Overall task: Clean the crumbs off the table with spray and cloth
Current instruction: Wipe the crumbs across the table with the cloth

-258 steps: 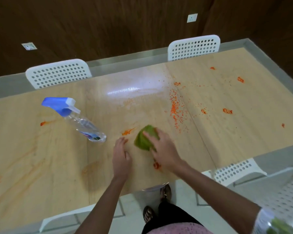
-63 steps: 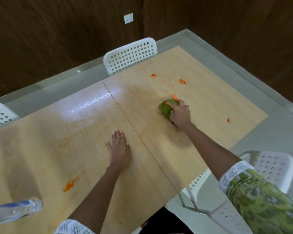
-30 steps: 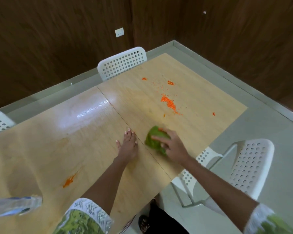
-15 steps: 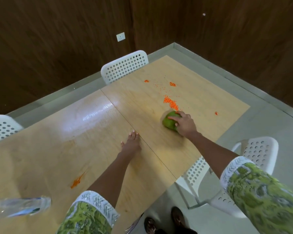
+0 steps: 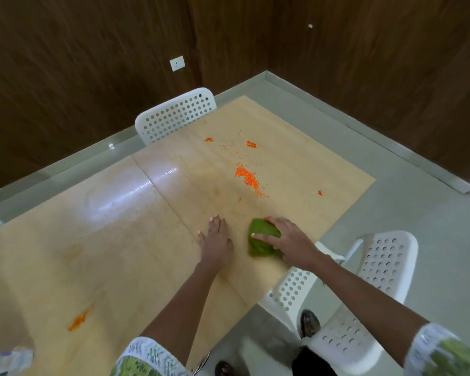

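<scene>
pale wooden table top, centre of the frame: smooth laminate with faint grain, glossy enough to mirror a white glare at left of centre. crumpled green cloth, lower centre: soft, matt, creased fabric. loose orange crumbs, upper centre: dry, granular, matt. white perforated plastic chairs, top centre and lower right: smooth, slightly satin. dark brown wood-grain wall panels, top of the frame: matt, streaked. grey floor, right: smooth, dull sheen.
</scene>
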